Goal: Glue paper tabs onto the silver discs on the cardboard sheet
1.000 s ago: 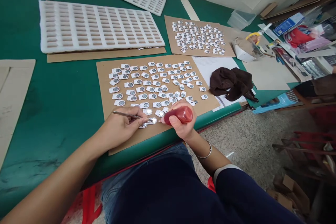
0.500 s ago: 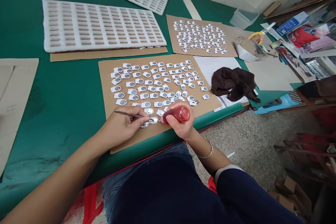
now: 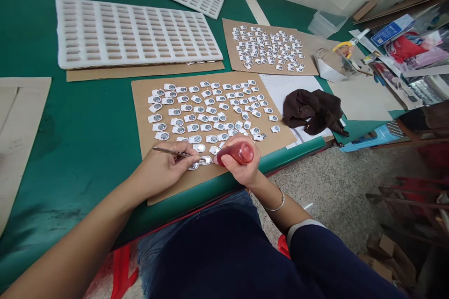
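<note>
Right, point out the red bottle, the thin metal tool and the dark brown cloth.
Red bottle [image 3: 239,153]: head view, on the side of its body.
Thin metal tool [image 3: 170,151]: head view, on its shaft.
Dark brown cloth [image 3: 311,108]: head view, on the middle of its bunched folds.

The left hand [image 3: 167,167] holds a thin tool [image 3: 173,152] of smooth, shiny metal; the right hand [image 3: 246,172], a glossy, translucent red plastic bottle [image 3: 235,153]. Under the 2 hands lies matt brown cardboard [image 3: 198,180], on a smooth green surface [image 3: 87,135] with a faint sheen. Past the right hand, rumpled dark cloth [image 3: 311,109], matt, covers part of smooth white paper [image 3: 280,86].
</note>
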### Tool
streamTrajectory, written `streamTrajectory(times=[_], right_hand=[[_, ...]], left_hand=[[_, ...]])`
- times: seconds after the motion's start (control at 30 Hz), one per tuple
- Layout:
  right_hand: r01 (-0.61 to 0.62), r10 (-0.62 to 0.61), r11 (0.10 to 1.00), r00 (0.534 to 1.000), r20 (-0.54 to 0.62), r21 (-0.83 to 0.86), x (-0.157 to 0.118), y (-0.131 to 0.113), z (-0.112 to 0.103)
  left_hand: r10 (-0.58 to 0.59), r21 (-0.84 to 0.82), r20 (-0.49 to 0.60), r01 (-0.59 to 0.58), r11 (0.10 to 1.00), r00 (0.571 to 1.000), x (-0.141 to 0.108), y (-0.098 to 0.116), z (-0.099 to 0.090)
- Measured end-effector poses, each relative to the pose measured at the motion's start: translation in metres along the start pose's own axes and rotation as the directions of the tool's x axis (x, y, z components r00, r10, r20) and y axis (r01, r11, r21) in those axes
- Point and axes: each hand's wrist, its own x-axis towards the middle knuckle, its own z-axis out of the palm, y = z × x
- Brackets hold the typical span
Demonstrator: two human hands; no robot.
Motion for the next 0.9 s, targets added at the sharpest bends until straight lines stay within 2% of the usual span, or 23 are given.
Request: streamTrajectory(times=[0.3, 0.63, 0.83, 0.9], right_hand=[[0.007, -0.007, 0.999, 1.0, -0.001, -0.035, 0.0005, -0.0006, 0.0019], [0.032, -0.033, 0.999, 0.999, 0.025, 0.011, 0.0021, 0.0005, 0.0043], [0.0, -0.001, 1.0, 0.999, 0.033, 0.02, -0.0016, 0.0009, 0.005], [-0.083, 0.082, 0.992, 0.997, 0.005, 0.096, -0.0009, 0.0001, 0.0037]], left_hand=[[0.009, -0.026, -0.011, -0.009, 1.0, 1.0, 0.0016, -0.0004, 0.0015], [0.009, -0.051, -0.022, -0.01, 0.999, 1.0, 0.0011, 0.0015, 0.0002], [0.006, -0.057, -0.02, -0.007, 0.998, 1.0, 0.0015, 0.0017, 0.0015], [0.006, -0.06, -0.027, -0.008, 0.998, 1.0, 0.0011, 0.0018, 0.0012]])
